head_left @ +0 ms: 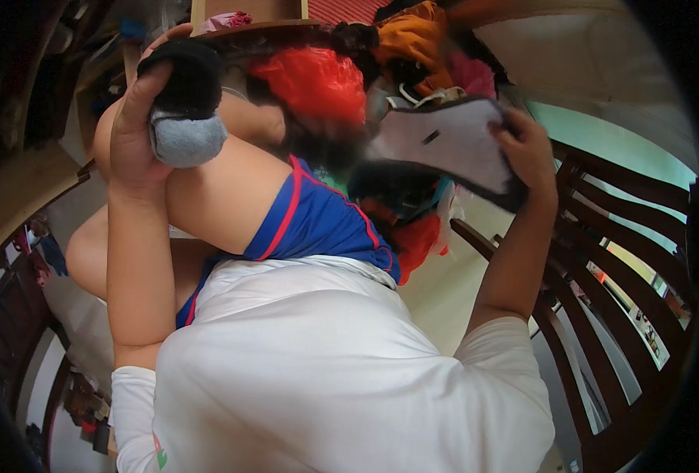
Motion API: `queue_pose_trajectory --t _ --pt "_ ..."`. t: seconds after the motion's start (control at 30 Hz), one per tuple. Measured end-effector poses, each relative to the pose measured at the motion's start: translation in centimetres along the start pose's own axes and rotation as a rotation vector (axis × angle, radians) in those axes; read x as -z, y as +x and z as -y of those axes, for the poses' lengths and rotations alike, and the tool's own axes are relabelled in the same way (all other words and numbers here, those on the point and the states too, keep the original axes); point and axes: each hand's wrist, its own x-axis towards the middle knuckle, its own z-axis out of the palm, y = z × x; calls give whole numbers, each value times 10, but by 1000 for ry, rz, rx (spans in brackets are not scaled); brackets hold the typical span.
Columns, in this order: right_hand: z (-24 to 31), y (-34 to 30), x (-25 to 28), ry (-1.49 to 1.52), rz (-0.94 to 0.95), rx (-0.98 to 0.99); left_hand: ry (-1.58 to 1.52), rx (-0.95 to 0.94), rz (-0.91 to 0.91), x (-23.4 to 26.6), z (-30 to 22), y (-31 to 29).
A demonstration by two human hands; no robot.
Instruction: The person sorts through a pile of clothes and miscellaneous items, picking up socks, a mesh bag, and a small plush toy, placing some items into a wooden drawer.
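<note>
Grey cloth (452,142) gripped by right hand (529,150) points lengthwise leftward; left hand (134,138) clutches socks (188,140).

The left forearm (138,268) stands nearly straight up from the bent elbow, and the left hand (133,142) is raised at its top, palm turned inward, thumb extended upward and fingers curved round in a grip. The right forearm (519,244) slants up and outward from its bent elbow to the right hand (532,154), which is held well apart from the left, its thumb and fingers pinched together and pointing inward. Below the raised left wrist, both bare knees are bent, pointing leftward.
</note>
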Motion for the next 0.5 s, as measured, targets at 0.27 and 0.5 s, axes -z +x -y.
queue_pose_trajectory --t 0.27,0.5 --pt "89 -3 28 467 -141 263 -538 -24 193 33 -30 -32" --pt "109 30 45 446 -502 384 -176 -186 -589 121 -65 -85"
